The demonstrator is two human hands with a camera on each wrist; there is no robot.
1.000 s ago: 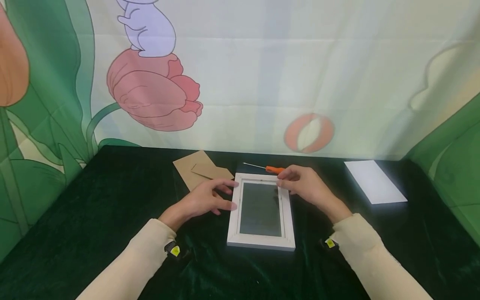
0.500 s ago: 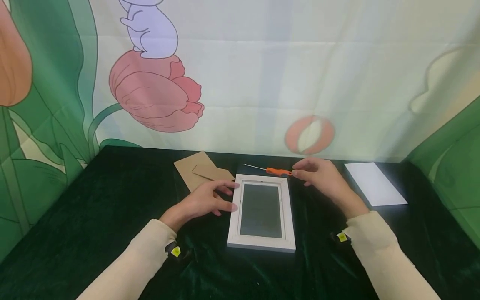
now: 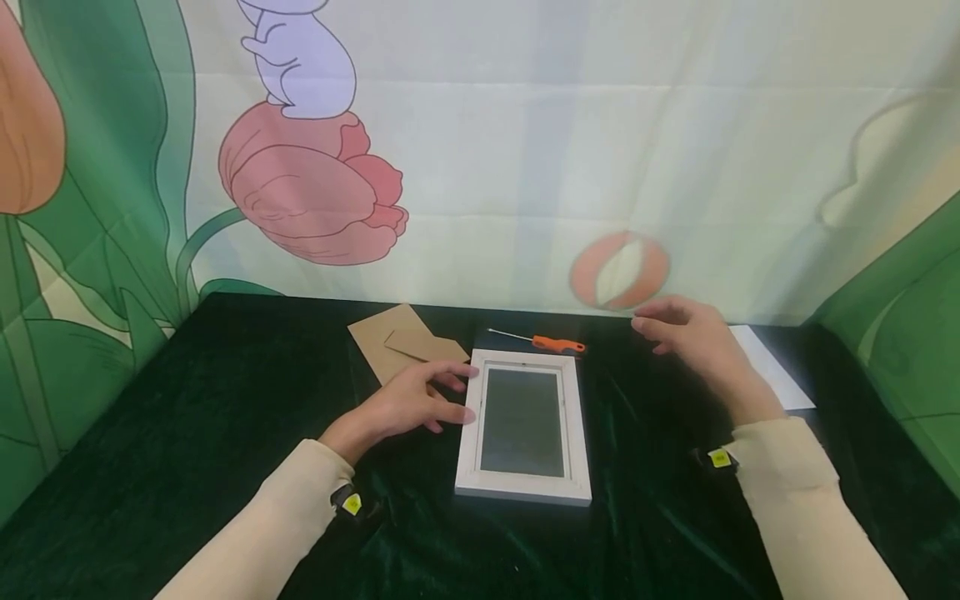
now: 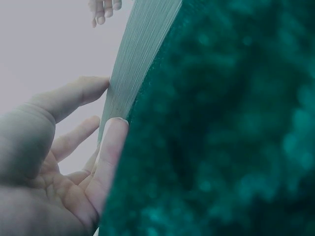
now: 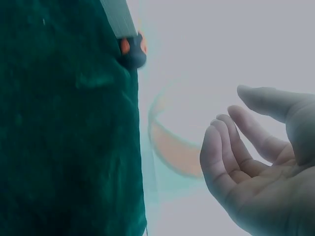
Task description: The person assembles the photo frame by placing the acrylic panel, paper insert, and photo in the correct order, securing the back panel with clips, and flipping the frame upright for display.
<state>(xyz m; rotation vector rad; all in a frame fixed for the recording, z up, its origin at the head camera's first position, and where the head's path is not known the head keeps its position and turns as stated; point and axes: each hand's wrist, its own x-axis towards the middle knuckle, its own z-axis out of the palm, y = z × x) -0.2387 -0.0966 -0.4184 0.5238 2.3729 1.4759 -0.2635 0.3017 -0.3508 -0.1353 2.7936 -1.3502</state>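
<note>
A white picture frame (image 3: 576, 429) lies flat on the dark green cloth, a dark pane (image 3: 522, 422) showing inside it. My left hand (image 3: 397, 402) rests against its left side. In the left wrist view, the fingertips (image 4: 114, 129) touch the frame's side edge (image 4: 142, 44). Off to the right, my right hand (image 3: 701, 346) is raised above the cloth, its fingers loosely bent and holding nothing. Just behind the frame lies a screwdriver (image 3: 557, 343) with an orange and black handle, its shaft pointing left. The right wrist view shows its handle end (image 5: 134, 51).
Brown backing board (image 3: 369, 337) with a stand piece (image 3: 427, 346) on it lies behind my left hand. A white rectangular sheet (image 3: 772, 371) at the right is partly hidden by my right hand. A printed curtain (image 3: 480, 167) hangs behind the table.
My right hand has left the frame's top right corner, passed the screwdriver handle and moved right toward the white sheet. The left hand and the frame have stayed in place.
</note>
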